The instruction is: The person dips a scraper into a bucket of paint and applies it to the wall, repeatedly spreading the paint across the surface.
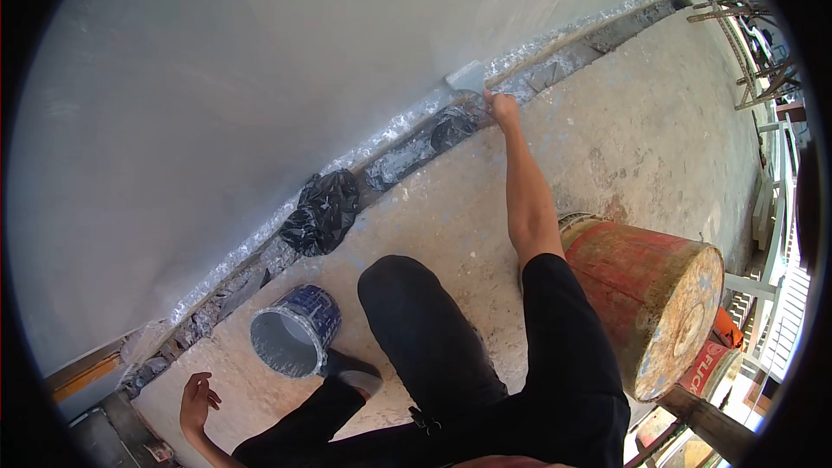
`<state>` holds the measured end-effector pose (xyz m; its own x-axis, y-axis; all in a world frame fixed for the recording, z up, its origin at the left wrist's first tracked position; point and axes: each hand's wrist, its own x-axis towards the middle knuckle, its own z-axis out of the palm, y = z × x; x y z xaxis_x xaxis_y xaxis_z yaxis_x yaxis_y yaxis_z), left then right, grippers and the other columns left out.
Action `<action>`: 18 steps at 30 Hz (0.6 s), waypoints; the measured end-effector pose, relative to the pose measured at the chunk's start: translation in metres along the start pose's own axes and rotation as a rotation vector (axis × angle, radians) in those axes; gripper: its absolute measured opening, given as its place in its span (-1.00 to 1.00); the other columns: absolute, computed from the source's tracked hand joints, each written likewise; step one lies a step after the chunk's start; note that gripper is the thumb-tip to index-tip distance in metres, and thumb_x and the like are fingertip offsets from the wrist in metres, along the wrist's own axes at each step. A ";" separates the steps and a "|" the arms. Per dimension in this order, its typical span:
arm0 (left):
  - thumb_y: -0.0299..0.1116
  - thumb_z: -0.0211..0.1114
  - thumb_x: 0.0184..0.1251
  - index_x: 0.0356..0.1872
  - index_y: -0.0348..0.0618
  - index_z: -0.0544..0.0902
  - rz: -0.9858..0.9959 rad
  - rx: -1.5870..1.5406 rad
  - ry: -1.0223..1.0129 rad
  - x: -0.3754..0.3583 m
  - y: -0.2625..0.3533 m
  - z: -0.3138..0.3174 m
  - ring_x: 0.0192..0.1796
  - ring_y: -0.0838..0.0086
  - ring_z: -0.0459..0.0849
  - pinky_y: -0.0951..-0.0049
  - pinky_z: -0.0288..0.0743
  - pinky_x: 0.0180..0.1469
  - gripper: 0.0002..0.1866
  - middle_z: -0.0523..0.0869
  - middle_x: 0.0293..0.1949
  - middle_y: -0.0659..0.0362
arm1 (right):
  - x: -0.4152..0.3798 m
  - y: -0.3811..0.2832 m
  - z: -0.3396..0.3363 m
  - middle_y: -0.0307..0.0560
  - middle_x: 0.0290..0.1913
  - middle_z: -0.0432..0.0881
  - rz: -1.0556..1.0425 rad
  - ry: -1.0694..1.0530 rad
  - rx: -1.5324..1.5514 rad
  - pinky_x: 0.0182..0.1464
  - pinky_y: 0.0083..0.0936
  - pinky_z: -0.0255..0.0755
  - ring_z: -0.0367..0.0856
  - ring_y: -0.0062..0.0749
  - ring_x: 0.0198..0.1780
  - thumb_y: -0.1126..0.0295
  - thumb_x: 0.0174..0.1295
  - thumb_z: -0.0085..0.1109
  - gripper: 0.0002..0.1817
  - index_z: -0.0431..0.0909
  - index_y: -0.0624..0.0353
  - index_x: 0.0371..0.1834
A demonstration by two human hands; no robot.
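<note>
My right hand (503, 109) is closed round the handle of a flat, pale-bladed tool (466, 77), whose blade rests against the foot of the grey wall (234, 78). At the lower left my left hand (200, 399) hangs above the concrete floor with its fingers loosely curled and apart, holding nothing. Between my left hand and my knee stands a blue bucket (296, 331), its inside coated grey-white. A crumpled black plastic bag (321, 212) lies in the narrow gap along the wall.
A large rusty red drum (641, 295) lies close to my right arm. Debris and more black plastic (452, 126) fill the channel between wall and floor. Metal frames (750, 52) stand at the upper right, and an orange object (726, 328) is beyond the drum.
</note>
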<state>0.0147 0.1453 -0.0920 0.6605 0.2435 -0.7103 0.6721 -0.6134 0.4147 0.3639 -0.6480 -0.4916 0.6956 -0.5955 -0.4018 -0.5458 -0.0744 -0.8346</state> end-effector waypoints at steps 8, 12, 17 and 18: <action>-0.25 -0.05 0.56 0.03 -0.28 0.48 0.061 -0.023 0.035 -0.006 0.011 0.002 -0.57 0.51 0.58 0.53 0.45 -0.59 -0.70 0.54 -0.59 0.14 | 0.021 -0.004 0.019 0.22 -0.39 0.71 -0.119 0.087 -0.455 -0.05 -0.20 0.49 0.69 0.01 -0.14 -0.01 0.01 0.23 -0.50 0.67 0.35 -0.49; -0.27 -0.05 0.56 0.02 -0.27 0.49 0.026 0.014 0.027 0.000 0.019 0.000 -0.57 0.52 0.57 0.53 0.45 -0.57 -0.72 0.54 -0.56 0.14 | -0.062 -0.109 -0.024 0.11 -0.56 0.65 -0.133 -0.023 -0.286 -0.33 -0.30 0.46 0.65 -0.14 -0.45 0.04 0.06 0.27 -0.53 0.66 0.35 -0.44; -0.29 -0.07 0.56 0.03 -0.26 0.49 0.008 0.023 0.026 0.009 0.032 0.005 -0.56 0.54 0.57 0.53 0.44 -0.55 -0.72 0.54 -0.55 0.16 | -0.126 -0.135 -0.040 -0.36 -0.75 0.24 -0.107 -0.170 0.430 -0.69 -0.59 -0.19 0.09 -0.66 -0.76 0.17 0.25 0.21 -0.63 0.52 0.21 -0.60; -0.29 -0.07 0.55 0.03 -0.26 0.49 0.013 0.023 0.027 0.010 0.032 0.004 -0.55 0.54 0.57 0.53 0.44 -0.55 -0.72 0.54 -0.55 0.16 | -0.122 -0.129 -0.028 -0.36 -0.75 0.22 -0.119 -0.212 0.495 -0.69 -0.59 -0.22 0.07 -0.67 -0.76 0.16 0.26 0.21 -0.62 0.51 0.19 -0.61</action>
<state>0.0416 0.1248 -0.0881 0.6779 0.2553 -0.6894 0.6560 -0.6334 0.4105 0.3361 -0.5883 -0.3243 0.8460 -0.4276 -0.3186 -0.2088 0.2841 -0.9358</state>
